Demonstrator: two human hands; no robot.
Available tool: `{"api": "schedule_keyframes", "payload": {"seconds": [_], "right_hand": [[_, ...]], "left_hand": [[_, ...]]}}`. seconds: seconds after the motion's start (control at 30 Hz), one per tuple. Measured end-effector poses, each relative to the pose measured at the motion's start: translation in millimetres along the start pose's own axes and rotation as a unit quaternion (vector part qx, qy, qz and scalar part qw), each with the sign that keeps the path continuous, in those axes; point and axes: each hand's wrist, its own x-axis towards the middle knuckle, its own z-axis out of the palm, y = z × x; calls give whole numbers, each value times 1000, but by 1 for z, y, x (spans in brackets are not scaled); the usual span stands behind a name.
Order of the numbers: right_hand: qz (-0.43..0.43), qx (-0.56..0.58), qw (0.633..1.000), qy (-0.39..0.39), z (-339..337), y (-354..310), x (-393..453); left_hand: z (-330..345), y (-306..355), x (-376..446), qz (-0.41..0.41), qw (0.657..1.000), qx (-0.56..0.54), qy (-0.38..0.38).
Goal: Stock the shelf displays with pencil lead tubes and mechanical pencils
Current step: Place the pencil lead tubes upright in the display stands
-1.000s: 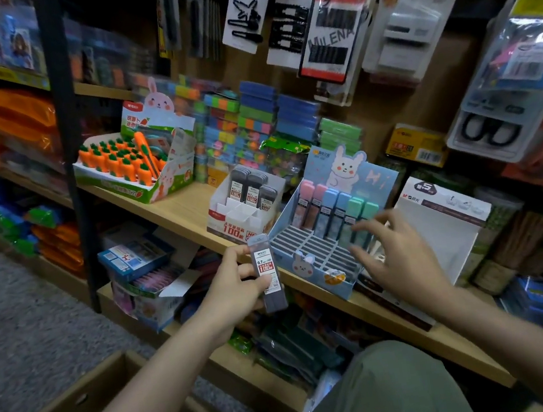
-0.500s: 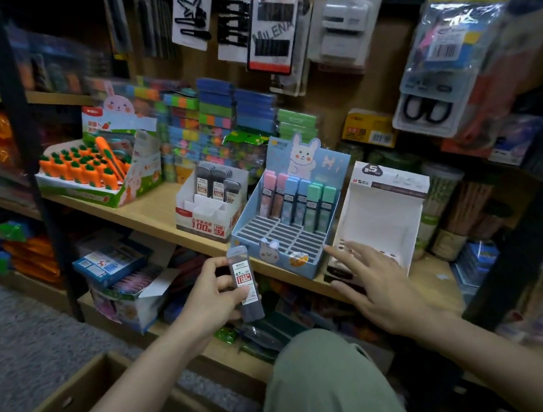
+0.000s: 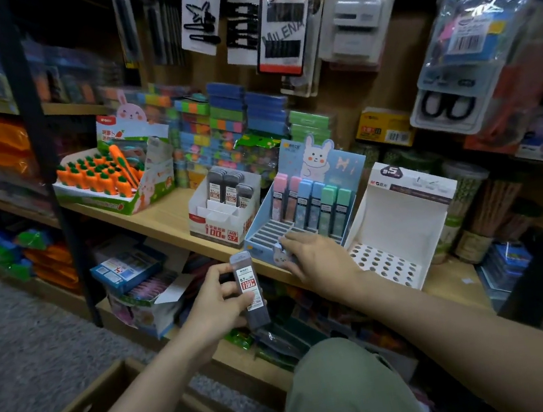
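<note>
The right hand (image 3: 322,259) has come back leftwards; half a second ago it was spread over the holed front of the white pencil stand (image 3: 400,223), and a second ago it was up among the pastel tubes (image 3: 311,202); now it lies on the front lip of the blue rabbit display (image 3: 318,161), fingers fairly straight and loosely spread, touching the little rabbit at the rim, gripping nothing that I can see; whether it presses or only rests I cannot tell; my guess is it means to steady or shift that tray, since the front slots there stand unfilled

The left hand (image 3: 220,302) has hardly moved in that time; it holds a dark lead tube (image 3: 249,290) upright, fingers and thumb wrapped round its lower half, the white and red label facing out; the tube hangs in front of the shelf edge (image 3: 162,223), below and in front of the white lead box (image 3: 224,215), not yet in any slot

That box holds three matching dark tubes (image 3: 228,189) at its back, with bare compartments in front; I would judge the held tube belongs there, so this stocking step is still open; the white pencil stand shows only vacant holes, so the mechanical pencils look untouched as yet
</note>
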Motion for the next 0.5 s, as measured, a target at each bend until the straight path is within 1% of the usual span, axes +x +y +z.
{"api": "schedule_keyframes", "payload": {"seconds": [0.03,0.1,0.27,0.4,0.43,0.5], "right_hand": [[3,23,1000,-14,2,1,1],[0,59,998,-13,5,5,-4],[-47,72,996,16,8,19,-21],[-40,77,996,10,6,16,-22],[-27,93,995,27,4,14,-21],[9,158,983,93,-4,9,-16]], "left_hand": [[0,0,1,1,1000,-2,1],[-1,-1,2,3,1000,-4,6],[-1,1,4,6,1000,-17,11],[0,4,2,11,1000,-19,5],[-1,5,1,17,1000,-17,2],[-5,10,-1,42,999,-2,-5]]}}
